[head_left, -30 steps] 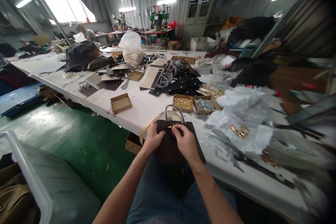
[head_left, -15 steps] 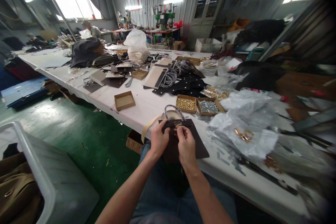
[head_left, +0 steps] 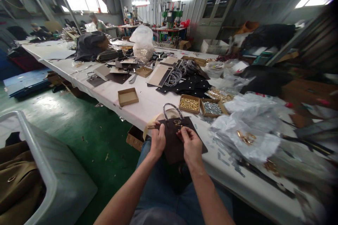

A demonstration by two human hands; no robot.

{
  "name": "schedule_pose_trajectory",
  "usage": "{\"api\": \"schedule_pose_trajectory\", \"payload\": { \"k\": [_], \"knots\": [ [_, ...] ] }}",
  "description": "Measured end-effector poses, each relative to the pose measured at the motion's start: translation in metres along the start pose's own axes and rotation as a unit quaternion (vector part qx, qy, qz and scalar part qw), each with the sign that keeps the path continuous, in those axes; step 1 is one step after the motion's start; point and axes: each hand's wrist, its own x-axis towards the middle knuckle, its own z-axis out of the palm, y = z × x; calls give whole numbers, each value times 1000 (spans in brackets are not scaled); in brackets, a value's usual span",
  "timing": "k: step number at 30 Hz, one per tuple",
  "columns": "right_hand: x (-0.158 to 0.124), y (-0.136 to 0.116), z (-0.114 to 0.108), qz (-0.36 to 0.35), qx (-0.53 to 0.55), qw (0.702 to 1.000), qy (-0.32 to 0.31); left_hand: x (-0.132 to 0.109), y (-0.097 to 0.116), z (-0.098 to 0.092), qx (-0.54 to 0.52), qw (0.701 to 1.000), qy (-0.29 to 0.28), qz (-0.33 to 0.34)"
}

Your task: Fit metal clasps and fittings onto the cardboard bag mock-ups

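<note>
A dark brown bag panel [head_left: 173, 149] with a grey patterned loop handle [head_left: 172, 105] rests at the table's near edge, over my lap. My left hand [head_left: 157, 142] grips its left side, thumb on the front face. A short brown strip [head_left: 152, 127] sticks out leftward by those fingers. Below the handle sits a gold metal clasp [head_left: 177, 123]. Just under the clasp, my right hand [head_left: 192, 144] pinches thumb and fingers together close to the panel; what lies between the fingertips is too small to make out.
Cardboard trays hold gold pieces [head_left: 189, 104] and silver pieces [head_left: 212, 108] beyond the panel. Another cardboard tray [head_left: 128, 97] stands left. Plastic bags with gold hardware [head_left: 245, 137] lie right. A grey bin [head_left: 63, 168] with brown fabric stands left on the floor. A person sits far back.
The panel has tilted and shifted slightly left with my left hand. My right hand has drawn a little right and down from the clasp, which shows more now. The camera view has shifted slightly.
</note>
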Motion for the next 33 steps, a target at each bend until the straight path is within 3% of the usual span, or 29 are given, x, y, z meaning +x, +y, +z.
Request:
{"api": "schedule_pose_trajectory", "payload": {
  "k": [4,6,10,14,22,33],
  "knots": [
    [-3,-12,-1,-28,-35,998,-42,-11,3,-6,-50,996,66,-11],
    [-7,-22,1,-47,-62,995,-62,-15,10,-8,-95,994,45,-23],
    [-17,-48,6,-136,-169,972,-93,-20,23,-8,-222,969,-58,-87],
    [-27,-65,11,-216,-221,944,-117,-25,28,-8,-287,950,-54,-113],
    [-26,-66,7,-190,-254,944,-87,-29,37,-14,-238,968,-53,-53],
    [-28,-79,7,-304,-326,885,-136,-31,47,-17,-165,983,-71,-25]
  ]
}}
